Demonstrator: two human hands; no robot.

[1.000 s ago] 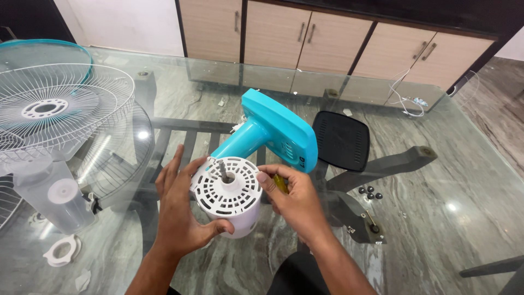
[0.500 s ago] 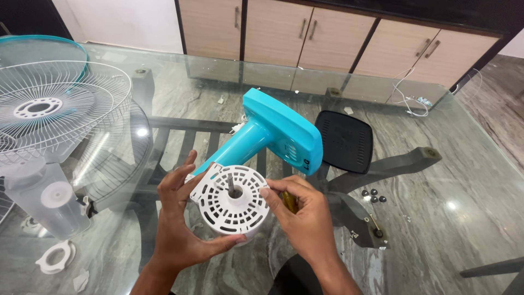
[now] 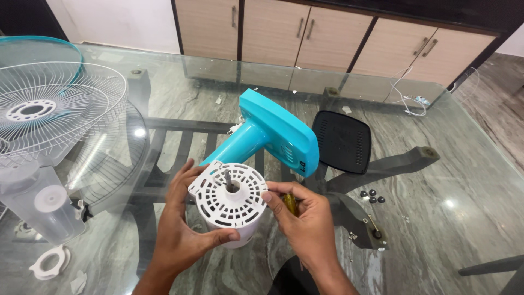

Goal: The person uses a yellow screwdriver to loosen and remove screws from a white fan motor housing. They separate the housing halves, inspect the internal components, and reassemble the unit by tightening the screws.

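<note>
Both hands had tipped the white motor housing (image 3: 229, 203) a little since the frame half a second before, so that its slotted round face, which had looked almost straight at me, now leaned back and showed its plain side wall below. I saw the left hand (image 3: 183, 229) cupped around the left side and underside of the housing, fingers spread up the far edge and the thumb pressed across the lower front. The right hand (image 3: 305, 218) was curled at the housing's right edge, fingertips touching the rim, with a yellowish tool handle (image 3: 289, 203) tucked in its closed palm; I could not tell what kind of tool it was. A short metal shaft (image 3: 228, 179) stood out of the middle of the face. The housing sat in the lower centre of the frame, joined behind to the turquoise fan body (image 3: 275, 134), which slanted toward the upper right above the glass table (image 3: 464, 218). Just right of it lay a black vented cover (image 3: 343, 141), and a few small black screws (image 3: 372, 195) lay lower right of that. At the upper left stood the white wire fan guard (image 3: 54, 109), and a white plastic ring (image 3: 50, 262) lay at the lower left.
</note>
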